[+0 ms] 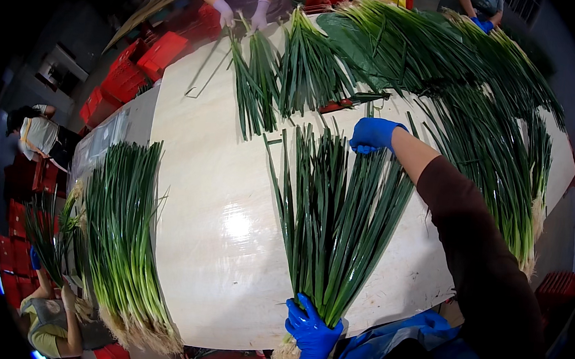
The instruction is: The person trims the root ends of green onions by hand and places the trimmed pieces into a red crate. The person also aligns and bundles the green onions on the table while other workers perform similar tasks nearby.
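Observation:
A large bunch of green onions (325, 216) fans out across the pale tabletop, leaf tips pointing away from me and roots at the near edge. My left hand (314, 331), in a blue glove, is closed around the bunch's lower stalks, just above the roots. At the far end of the same bunch, my right hand (376, 135), also blue-gloved, is closed over some leaf tips; its fingers are curled and partly hidden. Just beyond it lies a red-handled tool (337, 106), partly among leaves, its kind unclear.
Heaped green onions (481, 127) cover the right and far right of the table (214, 255). Another pile (121, 227) lies along its left edge. Across from me, gloved hands (243, 15) hold a smaller bunch. Co-workers stand at left and far right. Red crates (124, 72) stand beyond the table.

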`<state>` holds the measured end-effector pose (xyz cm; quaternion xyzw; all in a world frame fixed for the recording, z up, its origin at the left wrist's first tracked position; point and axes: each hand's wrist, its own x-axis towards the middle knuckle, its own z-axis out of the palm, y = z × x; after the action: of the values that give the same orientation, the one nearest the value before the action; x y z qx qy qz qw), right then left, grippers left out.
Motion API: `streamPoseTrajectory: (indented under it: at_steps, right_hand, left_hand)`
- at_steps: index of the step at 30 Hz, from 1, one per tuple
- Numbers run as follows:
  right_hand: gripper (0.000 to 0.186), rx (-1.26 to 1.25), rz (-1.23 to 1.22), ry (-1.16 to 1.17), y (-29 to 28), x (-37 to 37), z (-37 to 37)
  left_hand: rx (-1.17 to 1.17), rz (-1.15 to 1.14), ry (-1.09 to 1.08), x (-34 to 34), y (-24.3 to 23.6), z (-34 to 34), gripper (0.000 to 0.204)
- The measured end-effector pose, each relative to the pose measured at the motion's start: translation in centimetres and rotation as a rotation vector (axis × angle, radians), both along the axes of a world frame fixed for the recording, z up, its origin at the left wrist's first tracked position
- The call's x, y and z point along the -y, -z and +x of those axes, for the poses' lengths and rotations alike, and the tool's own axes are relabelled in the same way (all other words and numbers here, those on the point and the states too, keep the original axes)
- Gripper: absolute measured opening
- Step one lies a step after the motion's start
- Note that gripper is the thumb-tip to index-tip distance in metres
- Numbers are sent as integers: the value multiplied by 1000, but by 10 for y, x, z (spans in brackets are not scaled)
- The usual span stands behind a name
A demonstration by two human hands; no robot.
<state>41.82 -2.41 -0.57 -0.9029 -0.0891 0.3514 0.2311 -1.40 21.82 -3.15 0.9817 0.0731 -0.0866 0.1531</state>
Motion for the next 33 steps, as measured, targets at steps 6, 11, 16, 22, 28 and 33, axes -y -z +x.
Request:
streamPoseTrajectory:
  at_steps: [6,11,16,22,28,33]
  right_hand:
    - [14,512,-199,-361,1,-14,-11]
    - [11,851,-265,-394,26,-3,-23]
    - [12,993,6,205,5,38,-6]
    - [24,737,314,448,-57,50,-99]
    - [23,407,499,744,-16,91,-215]
    - [19,246,516,782,25,100,-271]
  left_hand:
    - [-18,-8,-4,1,-6,2,114]
    - [-24,13,2,2,-1,-1,113]
    - [-39,6,12,4,-2,-1,115]
    - [-108,11,-27,15,-33,12,121]
    - [70,-38,238,87,-50,77,107]
    - [92,145,334,128,-8,122,99]
